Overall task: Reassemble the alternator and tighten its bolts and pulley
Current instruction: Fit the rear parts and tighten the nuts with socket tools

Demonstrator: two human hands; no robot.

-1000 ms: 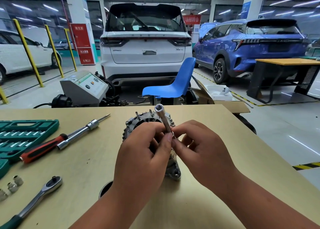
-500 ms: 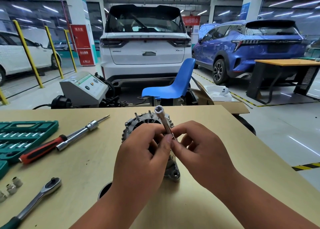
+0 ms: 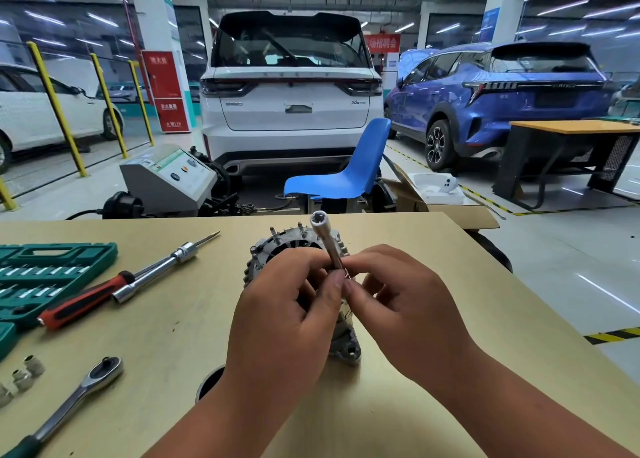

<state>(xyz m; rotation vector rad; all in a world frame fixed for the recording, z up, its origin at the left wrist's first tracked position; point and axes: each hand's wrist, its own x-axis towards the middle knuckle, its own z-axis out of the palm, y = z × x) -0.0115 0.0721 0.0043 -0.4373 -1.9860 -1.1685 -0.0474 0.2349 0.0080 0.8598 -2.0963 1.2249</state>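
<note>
Both hands meet over the middle of the tan table (image 3: 467, 312), fingers curled in and narrow. The left hand (image 3: 287, 315) and the right hand (image 3: 405, 312) each pinch the lower end of a long socket (image 3: 327, 246) between thumb and forefinger, and the two thumb tips touch just below it. The socket rises from the fingertips tilted up and away, a little to the left, with its open end uppermost.

The alternator (image 3: 273, 253) stands on the table directly behind and under the fingers. Its finned housing with short studs shows beyond the left knuckles, and one mounting ear (image 3: 346, 348) shows below, between the two wrists. Whether the socket's lower end touches the alternator cannot be told, since the fingers hide it. A dark round rim (image 3: 207, 385) shows just left of the left wrist; what it is cannot be told.

Well to the left of the left hand lie a red-handled screwdriver (image 3: 83, 305) and a chrome extension bar (image 3: 156, 274), side by side and touching. Nearer, a ratchet wrench (image 3: 79, 392) lies by three small sockets (image 3: 24, 374). A green socket case (image 3: 52, 267) sits at the table's left edge.

Beyond the fingertips, past the table's far edge, stand a blue chair (image 3: 346, 177), a white SUV (image 3: 291, 111) and a blue SUV (image 3: 502, 104).
</note>
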